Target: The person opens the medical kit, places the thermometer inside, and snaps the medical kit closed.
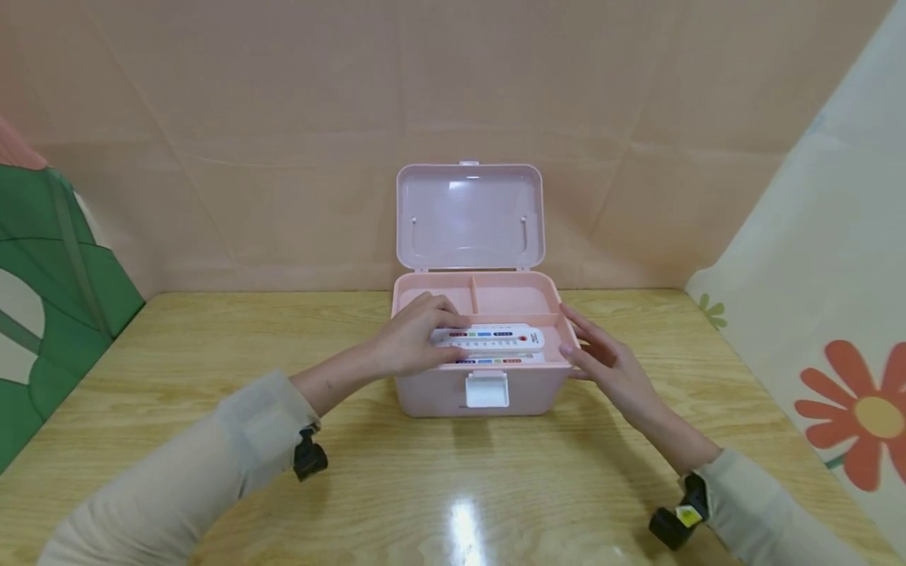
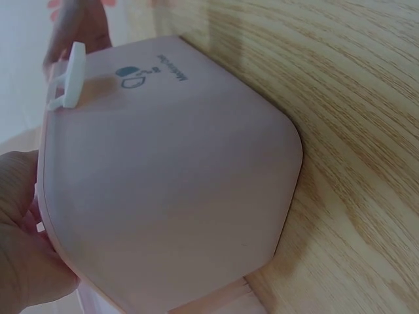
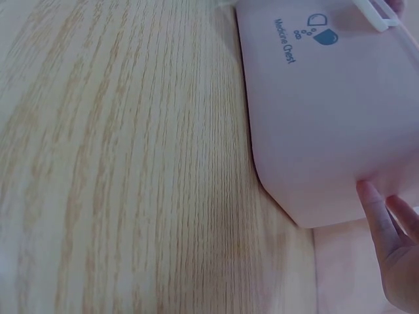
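A pink medicine chest point(image 1: 428, 391) stands on the table with its lid point(image 1: 467, 212) raised at the back. In its upper tray point(image 1: 517, 295), the front compartment holds a white thermometer card point(image 1: 506, 338) with coloured bands and a red bulb mark. Another banded white strip point(image 1: 524, 357) shows just in front of that card. My left hand point(image 1: 414, 334) reaches over the left rim and pinches the card's left end between thumb and fingers. At the right side my right hand point(image 1: 602, 358) holds the chest, thumb over the rim, other fingers point(image 3: 374, 206) against the outer wall.
A white latch point(image 1: 487, 390) hangs on the chest's front. Under everything is a wood-grain table point(image 1: 248, 338). Beige cloth point(image 1: 283, 141) hangs close behind the chest, and a flower-printed cloth point(image 1: 814, 275) borders the right edge.
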{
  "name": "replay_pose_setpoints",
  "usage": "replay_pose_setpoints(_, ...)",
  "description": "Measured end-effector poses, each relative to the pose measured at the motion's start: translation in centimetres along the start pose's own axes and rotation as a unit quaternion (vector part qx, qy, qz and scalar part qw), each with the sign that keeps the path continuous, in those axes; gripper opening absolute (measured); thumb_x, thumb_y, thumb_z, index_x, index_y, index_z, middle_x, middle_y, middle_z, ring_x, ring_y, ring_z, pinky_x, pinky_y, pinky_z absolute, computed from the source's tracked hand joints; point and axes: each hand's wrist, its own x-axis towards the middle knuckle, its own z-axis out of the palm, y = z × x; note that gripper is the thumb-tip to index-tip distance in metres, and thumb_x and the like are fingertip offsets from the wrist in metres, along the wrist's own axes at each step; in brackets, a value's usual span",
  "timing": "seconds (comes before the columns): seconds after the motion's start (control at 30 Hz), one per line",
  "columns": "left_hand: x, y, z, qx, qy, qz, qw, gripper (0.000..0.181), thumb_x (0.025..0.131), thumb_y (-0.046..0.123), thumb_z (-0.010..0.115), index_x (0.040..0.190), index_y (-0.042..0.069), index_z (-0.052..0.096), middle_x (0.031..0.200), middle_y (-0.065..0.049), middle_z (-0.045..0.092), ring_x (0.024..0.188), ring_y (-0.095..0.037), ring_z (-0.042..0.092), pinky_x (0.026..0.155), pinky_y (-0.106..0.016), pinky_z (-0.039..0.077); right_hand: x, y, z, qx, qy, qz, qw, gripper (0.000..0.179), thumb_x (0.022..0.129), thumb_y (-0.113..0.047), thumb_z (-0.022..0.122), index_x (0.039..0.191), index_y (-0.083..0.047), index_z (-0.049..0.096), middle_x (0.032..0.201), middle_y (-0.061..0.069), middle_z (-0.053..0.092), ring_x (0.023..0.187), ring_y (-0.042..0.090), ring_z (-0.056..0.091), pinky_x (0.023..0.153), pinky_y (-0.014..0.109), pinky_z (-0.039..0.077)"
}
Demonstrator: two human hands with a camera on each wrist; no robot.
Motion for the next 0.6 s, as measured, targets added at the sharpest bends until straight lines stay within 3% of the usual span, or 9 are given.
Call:
replay_pose_setpoints(0.1, 0.0, -0.2, 0.0, -0.012, 0.011, 0.000, 0.9999, 0.039, 0.082, 0.020, 0.075, 0.116, 0.002, 0.068, 0.104, -0.006, 0.063, 0.098, -0.020, 0.051, 0.086, -0.031, 0.041, 0.0, 0.1, 0.0, -0.001, 0.000, -0.001, 1.0000, 0.057, 0.098, -0.023, 0.055, 0.150, -0.021, 0.032, 0.150, 0.021, 0.035, 0.106, -0.005, 0.054, 0.079, 0.024, 0.056)
replay_pose_setpoints(0.33, -0.2, -0.8, 0.0, -0.082, 0.078, 0.023, 0.9933, 0.025, 0.085, 0.016, 0.072, 0.105, 0.001, 0.070, 0.102, -0.009, 0.063, 0.103, -0.024, 0.055, 0.090, -0.039, 0.045, 0.0, 0.2, -0.1, 0.009, 0.000, -0.010, 0.9999, 0.057, 0.098, -0.019, 0.055, 0.150, -0.020, 0.033, 0.147, 0.025, 0.037, 0.105, -0.005, 0.056, 0.078, 0.024, 0.056)
replay_pose_setpoints(0.47, -0.2, -1.0, -0.1, -0.087, 0.103, 0.020, 0.9908, 0.019, 0.087, 0.017, 0.070, 0.101, 0.004, 0.071, 0.108, -0.010, 0.062, 0.111, -0.025, 0.052, 0.095, -0.043, 0.044, 0.1, 0.3, -0.2, 0.004, -0.002, -0.011, 0.9999, 0.057, 0.098, -0.020, 0.056, 0.150, -0.020, 0.034, 0.147, 0.024, 0.037, 0.105, -0.005, 0.056, 0.078, 0.024, 0.056)
replay_pose_setpoints(0.6, -0.3, -1.4, -0.2, -0.089, 0.120, 0.013, 0.9886, 0.017, 0.086, 0.015, 0.071, 0.100, 0.005, 0.072, 0.112, -0.011, 0.061, 0.108, -0.026, 0.053, 0.092, -0.042, 0.046, 0.1, 0.4, -0.5, -0.003, -0.003, -0.009, 0.9999, 0.057, 0.098, -0.021, 0.056, 0.150, -0.020, 0.034, 0.147, 0.024, 0.037, 0.105, -0.005, 0.056, 0.078, 0.024, 0.056)
